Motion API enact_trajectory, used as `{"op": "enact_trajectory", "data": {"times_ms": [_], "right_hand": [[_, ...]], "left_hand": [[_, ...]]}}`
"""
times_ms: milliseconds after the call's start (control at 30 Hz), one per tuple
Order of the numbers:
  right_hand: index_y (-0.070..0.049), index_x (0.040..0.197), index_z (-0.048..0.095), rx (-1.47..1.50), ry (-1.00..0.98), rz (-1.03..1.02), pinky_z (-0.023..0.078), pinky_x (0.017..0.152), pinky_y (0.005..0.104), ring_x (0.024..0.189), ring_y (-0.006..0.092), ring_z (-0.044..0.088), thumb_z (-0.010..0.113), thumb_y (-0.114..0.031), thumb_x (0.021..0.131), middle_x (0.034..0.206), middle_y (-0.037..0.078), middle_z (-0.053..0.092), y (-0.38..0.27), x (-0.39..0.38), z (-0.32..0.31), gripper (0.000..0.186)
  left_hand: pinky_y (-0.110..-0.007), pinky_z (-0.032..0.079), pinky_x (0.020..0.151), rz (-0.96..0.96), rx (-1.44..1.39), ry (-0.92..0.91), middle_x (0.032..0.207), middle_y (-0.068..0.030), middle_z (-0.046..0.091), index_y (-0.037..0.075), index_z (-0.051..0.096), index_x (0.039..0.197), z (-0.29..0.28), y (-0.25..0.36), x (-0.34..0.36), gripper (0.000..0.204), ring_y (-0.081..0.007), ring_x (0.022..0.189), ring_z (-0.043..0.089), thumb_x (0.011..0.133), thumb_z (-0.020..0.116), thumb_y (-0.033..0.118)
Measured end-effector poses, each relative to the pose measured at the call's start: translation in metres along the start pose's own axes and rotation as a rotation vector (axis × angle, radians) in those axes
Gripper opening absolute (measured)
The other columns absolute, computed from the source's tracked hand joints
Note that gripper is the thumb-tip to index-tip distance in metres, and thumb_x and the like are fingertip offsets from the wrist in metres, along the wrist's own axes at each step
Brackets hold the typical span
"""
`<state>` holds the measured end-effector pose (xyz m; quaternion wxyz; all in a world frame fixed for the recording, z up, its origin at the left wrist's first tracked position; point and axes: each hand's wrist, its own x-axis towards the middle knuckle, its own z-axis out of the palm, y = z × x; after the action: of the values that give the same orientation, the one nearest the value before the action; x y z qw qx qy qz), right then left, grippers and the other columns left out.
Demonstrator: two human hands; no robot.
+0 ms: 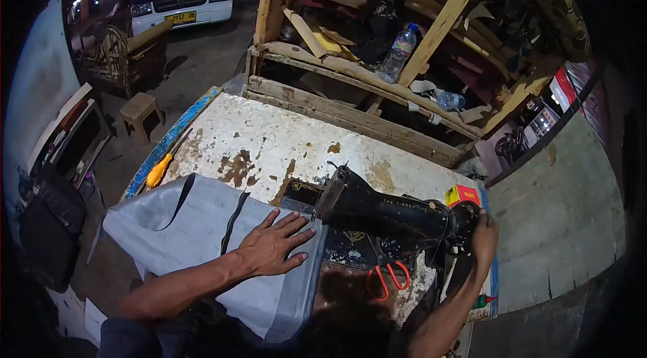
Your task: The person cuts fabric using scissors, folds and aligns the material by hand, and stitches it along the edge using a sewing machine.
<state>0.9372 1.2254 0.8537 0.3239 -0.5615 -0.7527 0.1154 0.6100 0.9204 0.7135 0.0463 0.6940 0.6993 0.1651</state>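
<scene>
My left hand (273, 247) lies flat with fingers spread on a grey leather-like sheet (185, 226), close to the needle end of a black sewing machine (381, 206). The sheet drapes over the near left of the table, its right edge folded into a band; a dark strap lies on it. My right hand (484, 240) is closed around the rim of the machine's handwheel (465, 218), its fingers partly hidden. Red-handled scissors (387, 282) rest just in front of the machine. Whether the needle is in the sheet cannot be seen.
The worn white tabletop (263, 132) holds a yellow-handled tool (160, 171) at its left edge and a red-yellow box (462, 194) behind the handwheel. A wooden shelf (357, 85) with scraps and a water bottle (402, 51) borders the back. A stool (141, 114) stands left.
</scene>
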Motion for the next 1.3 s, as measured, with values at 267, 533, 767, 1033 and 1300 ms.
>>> {"op": "enact_trajectory", "data": {"times_ms": [267, 533, 767, 1033, 1300], "right_hand": [[0.006, 0.118, 0.065, 0.059, 0.08, 0.048, 0.047, 0.087, 0.0413, 0.093, 0.043, 0.063, 0.044, -0.028, 0.105, 0.1, 0.028, 0.068, 0.001, -0.057, -0.009, 0.042], [0.005, 0.109, 0.064, 0.48, -0.12, 0.16, 0.053, 0.085, 0.0428, 0.091, 0.034, 0.067, 0.062, -0.028, 0.097, 0.101, 0.02, 0.069, -0.057, -0.279, 0.046, 0.036], [0.001, 0.125, 0.061, 0.54, -0.809, 0.419, 0.053, 0.091, 0.0437, 0.1, 0.0345, 0.066, 0.086, -0.043, 0.076, 0.11, 0.022, 0.069, 0.006, -0.463, 0.185, 0.071], [0.001, 0.123, 0.061, 0.618, -0.823, 0.655, 0.052, 0.089, 0.0425, 0.098, 0.0306, 0.065, 0.087, -0.042, 0.076, 0.108, 0.018, 0.068, -0.018, -0.464, 0.159, 0.069], [0.001, 0.12, 0.062, 0.66, -0.83, 0.724, 0.051, 0.086, 0.0417, 0.095, 0.0288, 0.064, 0.086, -0.041, 0.077, 0.105, 0.016, 0.067, -0.027, -0.471, 0.143, 0.065]], "left_hand": [[-0.054, 0.022, 0.122, -0.01, 0.009, 0.0, 0.156, -0.0154, 0.04, 0.014, 0.046, 0.149, -0.001, 0.0, -0.002, 0.06, -0.0321, 0.148, 0.032, 0.099, 0.047, 0.047], [-0.052, 0.036, 0.114, -0.145, -0.051, 0.196, 0.139, -0.0228, 0.054, 0.002, 0.062, 0.129, -0.049, -0.034, -0.045, 0.046, -0.0402, 0.132, 0.048, 0.088, 0.068, 0.023], [-0.055, 0.04, 0.099, -1.016, 0.197, 0.185, 0.12, -0.0265, 0.061, 0.003, 0.053, 0.132, -0.113, -0.14, -0.172, 0.056, -0.0454, 0.116, 0.055, 0.087, 0.071, 0.03], [-0.05, 0.046, 0.069, -0.733, 0.184, 0.373, 0.082, -0.0267, 0.063, -0.005, 0.063, 0.087, -0.155, -0.176, -0.167, 0.026, -0.0464, 0.079, 0.062, 0.083, 0.076, 0.018], [-0.048, 0.046, 0.068, -0.807, 0.079, 0.327, 0.082, -0.0283, 0.064, -0.006, 0.066, 0.092, -0.146, -0.185, -0.165, 0.027, -0.0431, 0.075, 0.062, 0.084, 0.075, 0.018]]}}
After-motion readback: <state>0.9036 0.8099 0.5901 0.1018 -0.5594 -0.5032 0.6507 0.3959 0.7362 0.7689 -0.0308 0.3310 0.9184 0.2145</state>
